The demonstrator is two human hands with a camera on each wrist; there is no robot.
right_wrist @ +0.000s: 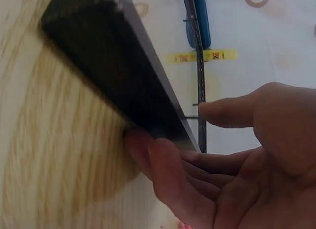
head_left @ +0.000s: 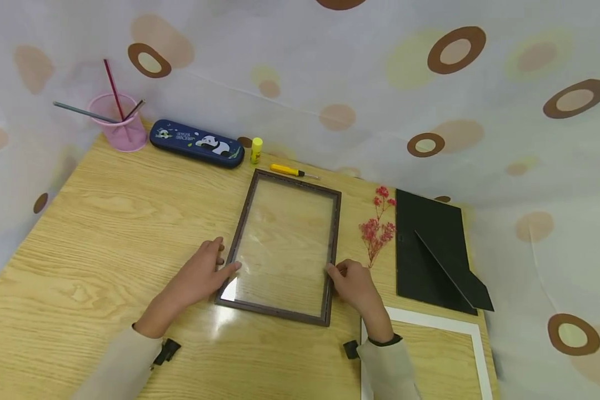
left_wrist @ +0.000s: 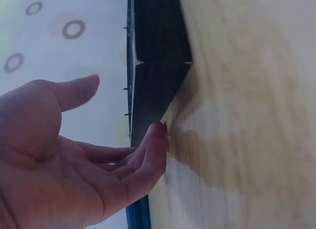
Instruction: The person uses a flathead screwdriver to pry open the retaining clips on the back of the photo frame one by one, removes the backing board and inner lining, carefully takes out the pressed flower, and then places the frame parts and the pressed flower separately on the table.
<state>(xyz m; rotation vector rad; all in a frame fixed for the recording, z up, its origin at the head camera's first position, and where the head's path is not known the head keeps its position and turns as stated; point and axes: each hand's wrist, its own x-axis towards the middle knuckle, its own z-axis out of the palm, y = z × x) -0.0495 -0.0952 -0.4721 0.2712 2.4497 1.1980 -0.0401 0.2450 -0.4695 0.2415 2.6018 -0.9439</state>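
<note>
A dark picture frame (head_left: 336, 222) with a clear pane (head_left: 285, 239) inside lies on the table between both hands. My left hand (head_left: 202, 272) is at its left side; in the left wrist view the thumb (left_wrist: 81, 93) stands raised and apart from the frame, while loosely bent fingers reach its lower outer edge. On the opposite side, my right hand (head_left: 355, 283) holds the frame's edge, thumb at the top rim. Its other fingers (right_wrist: 170, 165) curl at the bottom of the dark side wall (right_wrist: 113, 66) in the right wrist view. Small metal tabs stick out along the rim.
Right of the frame lie dried red flowers (head_left: 377, 230), a black backing board (head_left: 425, 261) with a raised stand, and a white border frame (head_left: 430, 318). Along the back are a yellow screwdriver (head_left: 286, 169), glue stick (head_left: 256, 150), panda pencil case (head_left: 195, 143) and pink pencil cup (head_left: 125, 136).
</note>
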